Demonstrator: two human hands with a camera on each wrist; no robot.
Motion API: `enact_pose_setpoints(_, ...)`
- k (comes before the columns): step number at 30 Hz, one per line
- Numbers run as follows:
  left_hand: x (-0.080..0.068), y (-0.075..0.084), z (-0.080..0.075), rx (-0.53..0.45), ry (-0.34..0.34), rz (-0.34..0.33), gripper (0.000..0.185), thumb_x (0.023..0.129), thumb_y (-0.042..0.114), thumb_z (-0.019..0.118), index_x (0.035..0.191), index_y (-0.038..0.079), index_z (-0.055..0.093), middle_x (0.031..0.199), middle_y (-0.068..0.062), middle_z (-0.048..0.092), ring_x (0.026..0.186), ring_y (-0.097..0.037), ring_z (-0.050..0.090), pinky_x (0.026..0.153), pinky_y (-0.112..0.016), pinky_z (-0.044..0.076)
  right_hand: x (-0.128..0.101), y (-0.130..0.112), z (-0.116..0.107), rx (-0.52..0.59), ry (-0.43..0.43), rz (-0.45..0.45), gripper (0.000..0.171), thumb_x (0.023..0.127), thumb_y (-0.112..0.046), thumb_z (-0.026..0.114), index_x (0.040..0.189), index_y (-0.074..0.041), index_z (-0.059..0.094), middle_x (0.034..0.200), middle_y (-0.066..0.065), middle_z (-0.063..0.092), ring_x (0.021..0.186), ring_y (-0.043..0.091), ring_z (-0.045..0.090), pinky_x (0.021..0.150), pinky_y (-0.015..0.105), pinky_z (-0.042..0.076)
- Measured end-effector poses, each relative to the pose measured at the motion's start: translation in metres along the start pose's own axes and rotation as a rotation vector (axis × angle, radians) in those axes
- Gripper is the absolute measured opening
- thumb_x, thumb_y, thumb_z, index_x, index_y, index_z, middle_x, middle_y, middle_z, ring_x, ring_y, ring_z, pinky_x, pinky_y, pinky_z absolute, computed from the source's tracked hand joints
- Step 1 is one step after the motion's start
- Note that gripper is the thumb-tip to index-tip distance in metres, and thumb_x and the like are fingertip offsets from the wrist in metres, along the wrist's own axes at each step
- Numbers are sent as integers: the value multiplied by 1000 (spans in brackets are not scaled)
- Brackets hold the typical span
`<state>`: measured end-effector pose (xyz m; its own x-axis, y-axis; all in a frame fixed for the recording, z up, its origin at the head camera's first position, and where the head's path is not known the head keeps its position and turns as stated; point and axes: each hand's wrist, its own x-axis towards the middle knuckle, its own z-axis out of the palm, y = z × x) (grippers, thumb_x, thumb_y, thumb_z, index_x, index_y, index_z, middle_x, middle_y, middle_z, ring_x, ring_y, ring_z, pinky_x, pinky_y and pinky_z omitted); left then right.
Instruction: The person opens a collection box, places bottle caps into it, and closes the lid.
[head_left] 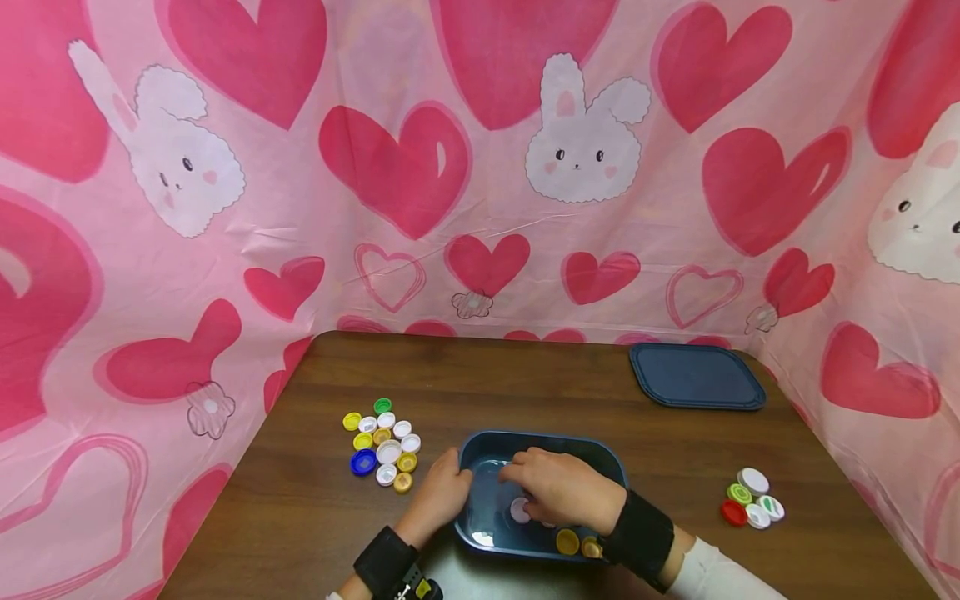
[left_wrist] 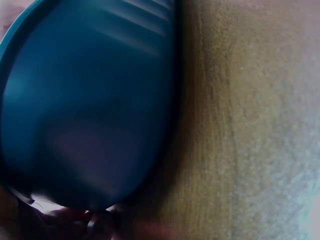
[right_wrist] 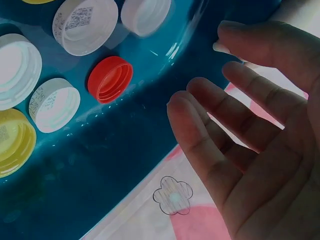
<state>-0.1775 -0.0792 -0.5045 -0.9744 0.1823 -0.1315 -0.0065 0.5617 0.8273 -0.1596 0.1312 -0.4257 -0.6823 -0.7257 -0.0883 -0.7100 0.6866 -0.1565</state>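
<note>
A dark blue plastic basin [head_left: 540, 435] sits at the front middle of the table, with bottle caps inside. My left hand [head_left: 441, 495] grips the basin's left rim; the left wrist view shows mostly the outer wall [left_wrist: 90, 90]. Over the inside of the basin, my right hand [head_left: 566, 487] has loosely bent fingers with nothing between them. Near those fingers in the right wrist view lie a red cap [right_wrist: 110, 80], several white caps [right_wrist: 55, 105] and a yellow cap [right_wrist: 15, 142]. In the head view, two gold-yellow caps [head_left: 567, 542] show below my right wrist.
Left of the basin lies a cluster of loose caps, white, yellow, blue [head_left: 363, 462] and green [head_left: 382, 406]. A smaller group with a red cap [head_left: 734, 512] is at the right. A flat dark blue tray [head_left: 697, 377] rests at the back right. Pink cloth [head_left: 510, 200] hangs behind the table.
</note>
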Motion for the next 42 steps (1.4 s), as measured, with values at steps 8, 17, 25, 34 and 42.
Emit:
enact_pose_setpoints(8,0,2,-2,-3,-2,-23,37,99,12,50,131,-7,52,117,-17,60,103,-29,57,97,-59,49,-3,2,-3,34,10,19,39,87,-24,80,123,-17,69,90,-8,58,81,6,50,69,18,49)
enact_pose_setpoints(17,-1,1,0,-11,14,-26,38,100,12,49,133,-7,51,120,-17,60,105,-29,57,98,-58,49,-13,11,-13,87,51,88,40,86,-23,80,124,-15,68,106,1,66,91,9,58,79,27,57)
enact_pose_setpoints(25,-1,1,1,-28,14,-41,41,101,12,48,136,-7,49,126,-20,59,109,-31,58,100,-59,48,-35,33,-18,138,126,205,43,87,-24,79,127,-12,66,115,6,66,98,17,61,83,40,58)
enact_pose_setpoints(34,0,-1,3,-8,18,-41,39,100,13,49,134,-7,51,123,-19,59,108,-30,58,99,-60,48,-74,64,-22,165,208,366,49,86,-22,80,131,-11,63,123,7,64,110,24,61,91,47,56)
enact_pose_setpoints(42,1,-1,3,-1,18,-32,40,100,13,49,133,-8,51,123,-20,60,110,-32,59,99,-59,48,-126,121,-4,124,304,491,49,82,-15,80,126,1,63,120,19,63,113,42,60,92,59,51)
